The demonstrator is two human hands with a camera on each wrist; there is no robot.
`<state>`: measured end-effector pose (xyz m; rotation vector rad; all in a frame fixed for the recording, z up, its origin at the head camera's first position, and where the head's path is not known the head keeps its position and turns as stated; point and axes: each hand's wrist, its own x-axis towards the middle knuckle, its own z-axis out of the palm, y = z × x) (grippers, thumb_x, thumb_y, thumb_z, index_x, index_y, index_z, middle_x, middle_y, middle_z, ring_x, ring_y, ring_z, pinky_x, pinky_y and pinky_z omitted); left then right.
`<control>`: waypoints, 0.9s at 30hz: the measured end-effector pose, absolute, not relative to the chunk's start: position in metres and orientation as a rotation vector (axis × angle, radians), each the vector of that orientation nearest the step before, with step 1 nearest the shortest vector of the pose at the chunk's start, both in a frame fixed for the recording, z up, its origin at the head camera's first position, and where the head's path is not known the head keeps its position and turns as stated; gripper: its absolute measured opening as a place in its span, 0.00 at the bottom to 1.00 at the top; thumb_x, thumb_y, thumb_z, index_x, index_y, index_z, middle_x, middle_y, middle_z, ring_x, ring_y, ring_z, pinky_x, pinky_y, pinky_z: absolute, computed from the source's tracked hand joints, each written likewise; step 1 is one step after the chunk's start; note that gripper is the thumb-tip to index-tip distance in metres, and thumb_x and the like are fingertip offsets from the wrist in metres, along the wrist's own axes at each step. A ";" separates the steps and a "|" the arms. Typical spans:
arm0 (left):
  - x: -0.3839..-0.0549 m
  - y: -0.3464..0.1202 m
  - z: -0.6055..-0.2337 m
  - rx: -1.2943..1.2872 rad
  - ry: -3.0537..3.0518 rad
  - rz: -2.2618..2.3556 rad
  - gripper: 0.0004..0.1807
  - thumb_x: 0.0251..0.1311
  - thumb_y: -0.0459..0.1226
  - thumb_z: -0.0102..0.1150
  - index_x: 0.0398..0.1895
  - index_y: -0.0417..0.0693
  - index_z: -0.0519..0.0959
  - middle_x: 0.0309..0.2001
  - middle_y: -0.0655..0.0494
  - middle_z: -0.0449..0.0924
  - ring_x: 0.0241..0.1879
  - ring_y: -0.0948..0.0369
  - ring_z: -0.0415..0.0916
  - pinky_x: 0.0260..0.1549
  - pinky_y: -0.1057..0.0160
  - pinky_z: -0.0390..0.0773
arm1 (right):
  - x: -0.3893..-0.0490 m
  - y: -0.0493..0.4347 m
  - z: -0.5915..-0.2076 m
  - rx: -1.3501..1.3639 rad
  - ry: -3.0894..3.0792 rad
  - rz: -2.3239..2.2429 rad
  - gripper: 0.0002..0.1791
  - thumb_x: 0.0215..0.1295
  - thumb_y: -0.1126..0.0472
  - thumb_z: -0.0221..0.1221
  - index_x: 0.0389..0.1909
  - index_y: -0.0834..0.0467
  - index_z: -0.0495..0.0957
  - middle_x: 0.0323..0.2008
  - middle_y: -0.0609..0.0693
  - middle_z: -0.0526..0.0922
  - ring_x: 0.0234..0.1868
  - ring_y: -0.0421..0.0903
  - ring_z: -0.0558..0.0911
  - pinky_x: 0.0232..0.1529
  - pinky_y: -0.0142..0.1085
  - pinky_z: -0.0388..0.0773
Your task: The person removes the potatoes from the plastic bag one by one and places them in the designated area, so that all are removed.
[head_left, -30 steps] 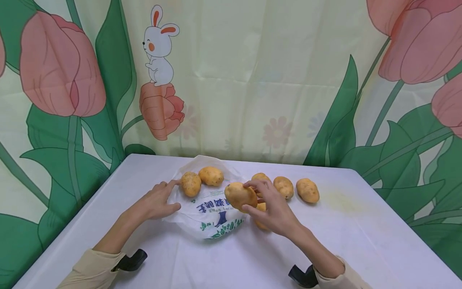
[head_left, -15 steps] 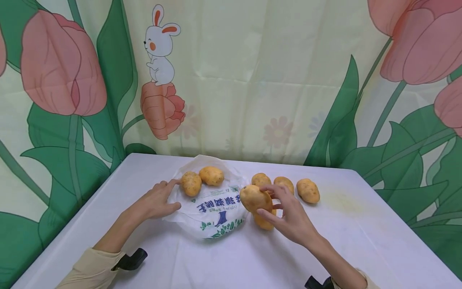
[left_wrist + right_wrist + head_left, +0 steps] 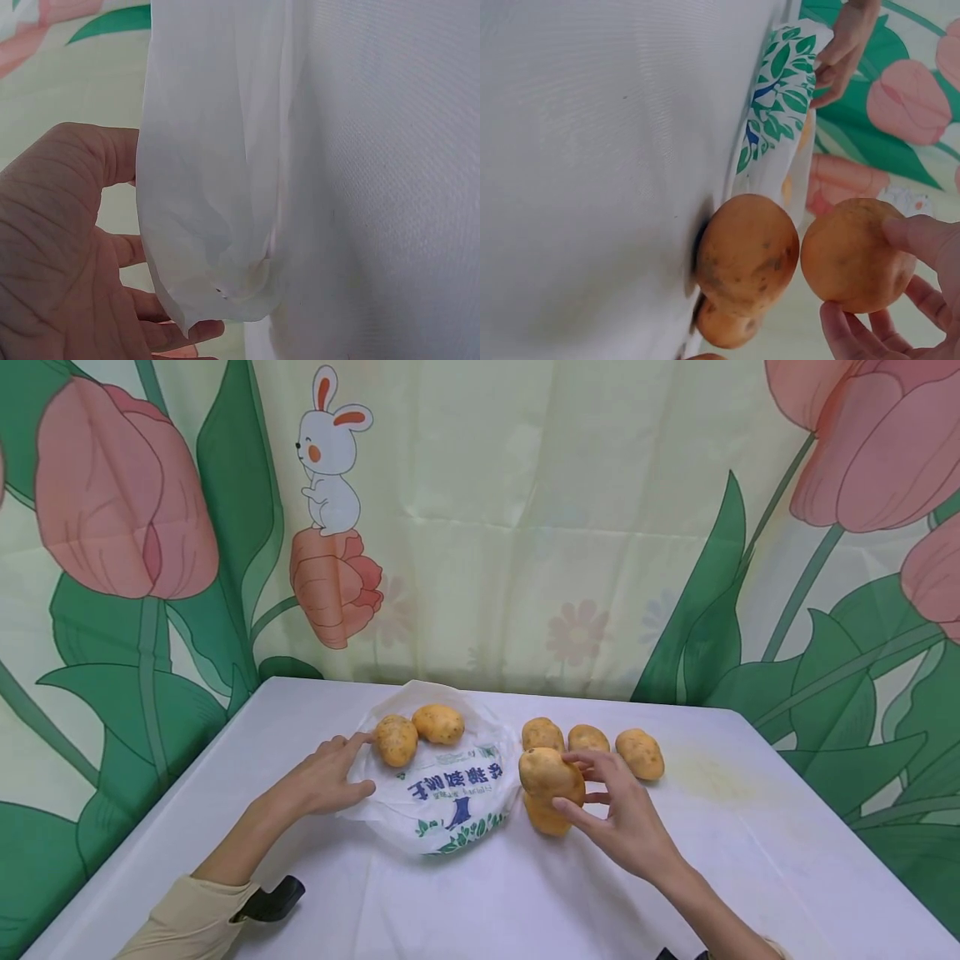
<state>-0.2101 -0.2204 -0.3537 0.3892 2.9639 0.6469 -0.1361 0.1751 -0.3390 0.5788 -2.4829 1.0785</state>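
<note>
Head cam: 2 bagged potatoes [image 3: 396,741] in white bag [image 3: 454,806], held potato [image 3: 550,771] in R hand [image 3: 628,822].
Bag thin, crinkled plastic w/ blue/green print, just right of L hand [image 3: 322,781], fingers spread wide at its rim. R fingers + thumb grip smooth, roundish spud over worktop [image 3: 420,902]; 4 loose potatoes [image 3: 640,754] under/beyond them.

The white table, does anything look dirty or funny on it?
Yes, there's a faint yellowish patch to the right of the rightmost potato. It looks like a stain, because the tabletop around it is white.
</note>
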 end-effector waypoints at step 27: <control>-0.211 -0.221 -0.355 0.386 2.957 0.647 0.41 0.60 0.46 0.62 0.74 0.41 0.62 0.60 0.31 0.69 0.53 0.42 0.71 0.48 0.40 0.78 | -0.134 0.219 -0.343 0.195 -2.631 1.143 0.30 0.66 0.50 0.69 0.64 0.54 0.71 0.56 0.59 0.78 0.55 0.58 0.82 0.50 0.48 0.83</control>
